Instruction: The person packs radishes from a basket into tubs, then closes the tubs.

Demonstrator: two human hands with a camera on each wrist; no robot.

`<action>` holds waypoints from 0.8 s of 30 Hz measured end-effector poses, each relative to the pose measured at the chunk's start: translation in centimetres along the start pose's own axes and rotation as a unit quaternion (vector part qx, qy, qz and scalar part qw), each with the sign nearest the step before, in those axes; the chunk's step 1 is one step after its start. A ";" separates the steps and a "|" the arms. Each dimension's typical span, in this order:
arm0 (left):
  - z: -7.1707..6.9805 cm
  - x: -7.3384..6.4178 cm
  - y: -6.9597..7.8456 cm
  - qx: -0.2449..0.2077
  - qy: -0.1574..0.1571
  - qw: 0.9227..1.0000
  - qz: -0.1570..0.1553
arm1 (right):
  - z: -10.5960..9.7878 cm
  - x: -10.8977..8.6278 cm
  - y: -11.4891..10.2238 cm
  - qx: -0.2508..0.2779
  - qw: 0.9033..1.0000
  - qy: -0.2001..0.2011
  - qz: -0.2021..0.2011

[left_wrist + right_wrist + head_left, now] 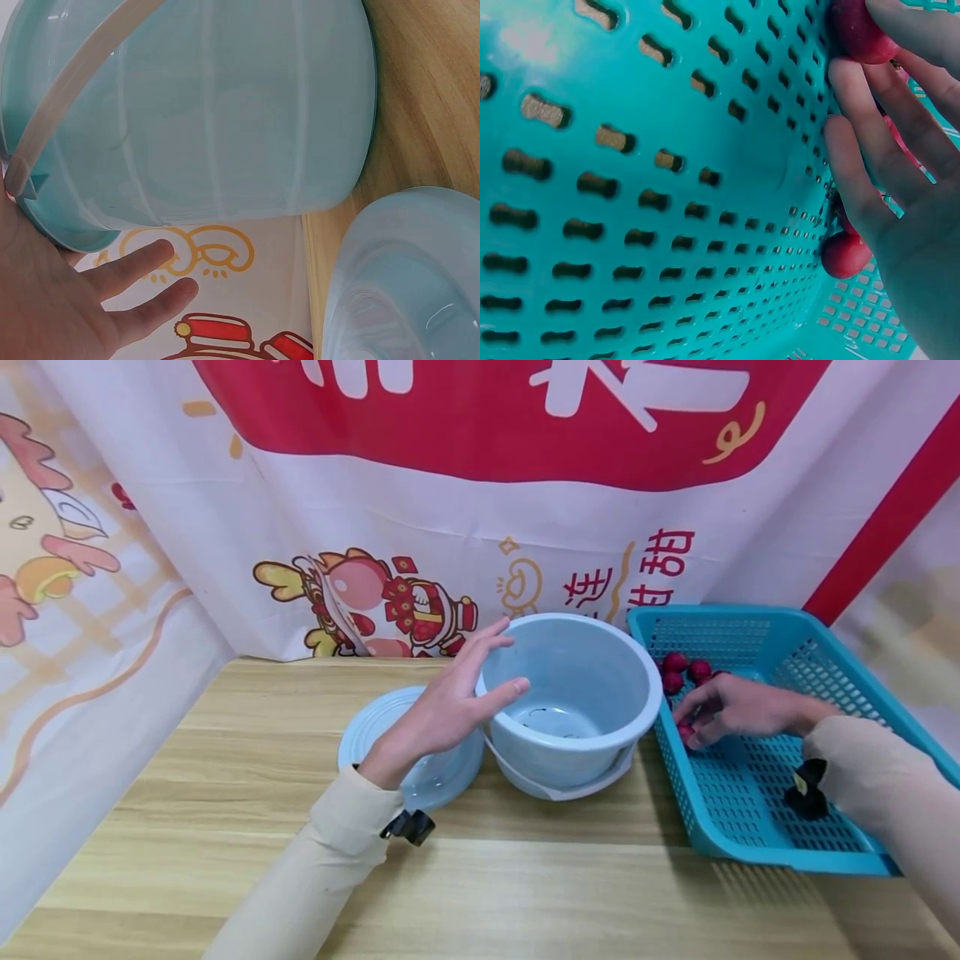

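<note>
A light blue bucket (570, 760) with a pale handle (82, 67) stands upright on the table. My left hand (457, 697) is at its left rim, fingers extended and thumb over the edge; in the left wrist view the fingers (146, 281) stand apart beside the bucket wall. Inside a turquoise basket (780, 858), my right hand (746, 706) pinches a small round red fruit (685, 735) near the left wall. The right wrist view shows that fruit (859, 30) between thumb and fingers, with other red fruits (846, 255) behind the hand.
Several red fruits (673, 662) lie in the basket's far left corner. A round light blue lid (442, 781) lies on the wooden table (525, 893), left of the bucket and partly under the left forearm. A printed cloth (450, 527) hangs behind.
</note>
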State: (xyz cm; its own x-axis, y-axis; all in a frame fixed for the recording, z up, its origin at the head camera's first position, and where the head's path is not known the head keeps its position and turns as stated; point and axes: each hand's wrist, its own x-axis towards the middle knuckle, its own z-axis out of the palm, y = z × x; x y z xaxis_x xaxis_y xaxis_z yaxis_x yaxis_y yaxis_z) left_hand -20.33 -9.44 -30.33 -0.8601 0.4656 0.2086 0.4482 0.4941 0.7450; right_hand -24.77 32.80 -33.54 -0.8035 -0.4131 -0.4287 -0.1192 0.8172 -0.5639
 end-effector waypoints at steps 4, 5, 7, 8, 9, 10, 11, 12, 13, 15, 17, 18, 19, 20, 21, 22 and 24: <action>0.0 0.0 0.0 0.002 0.001 1.000 0.001 | -0.1 -0.2 0.1 -0.008 1.000 0.016 0.000; 0.0 0.0 0.0 0.002 0.001 1.000 0.001 | -0.2 -0.3 0.1 -0.007 1.000 0.021 0.001; 0.0 0.0 0.0 0.003 0.001 1.000 0.000 | -0.4 -0.4 0.0 -0.006 0.999 0.036 0.002; 0.0 0.0 0.0 0.003 0.001 1.000 0.000 | -0.5 -0.5 0.0 -0.006 0.999 0.045 0.001; 0.0 0.0 -0.1 0.003 0.001 1.000 0.000 | -0.6 -0.6 0.0 -0.005 0.999 0.054 0.000; 0.0 0.0 -0.1 0.004 0.002 1.000 0.000 | -0.7 -0.6 0.0 -0.005 0.998 0.065 -0.002; 0.0 0.0 -0.1 0.004 0.002 1.000 -0.001 | -0.7 -0.7 0.0 -0.008 0.997 0.077 -0.003; 0.0 0.0 -0.1 0.004 0.002 1.000 -0.001 | -0.8 -0.7 0.0 -0.009 0.996 0.090 -0.004; 0.1 0.0 -0.1 0.004 0.002 1.000 0.000 | -0.9 -0.8 0.0 -0.009 0.995 0.103 -0.007; 0.1 0.0 -0.1 0.005 0.002 1.000 0.000 | -1.0 -1.0 -0.1 -0.002 0.992 0.127 -0.011; 0.0 0.0 0.0 0.005 0.003 1.000 0.000 | -1.2 -1.1 -0.3 0.006 0.989 0.150 -0.013; 0.0 0.0 0.0 0.006 0.003 1.000 0.000 | -1.3 -1.3 -0.4 0.011 0.987 0.161 -0.015; 0.0 0.0 0.0 0.006 0.003 1.000 0.000 | -1.4 -1.4 -0.6 0.016 0.985 0.170 -0.017; 0.0 0.0 0.0 0.006 0.003 1.000 0.000 | -1.5 -1.5 -0.8 0.020 0.983 0.181 -0.017; 0.0 0.0 0.0 0.006 0.003 1.000 0.001 | -1.7 -1.7 -1.0 0.024 0.981 0.194 -0.016; 0.0 0.1 0.0 0.006 0.003 1.000 0.001 | -1.8 -1.8 -1.2 0.028 0.978 0.205 -0.018; 0.0 0.1 0.0 0.007 0.003 1.000 0.001 | -2.1 -2.1 -1.8 0.037 0.972 0.231 -0.017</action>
State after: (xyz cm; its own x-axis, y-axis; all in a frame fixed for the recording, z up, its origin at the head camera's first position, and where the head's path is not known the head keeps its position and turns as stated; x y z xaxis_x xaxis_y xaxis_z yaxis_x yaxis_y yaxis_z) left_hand -20.38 -9.43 -30.30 -0.8606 0.4619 0.2146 0.4534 0.5027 0.7360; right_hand -24.05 33.05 -30.14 -0.9781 -0.2005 -0.0562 -0.1214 0.7685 -0.6282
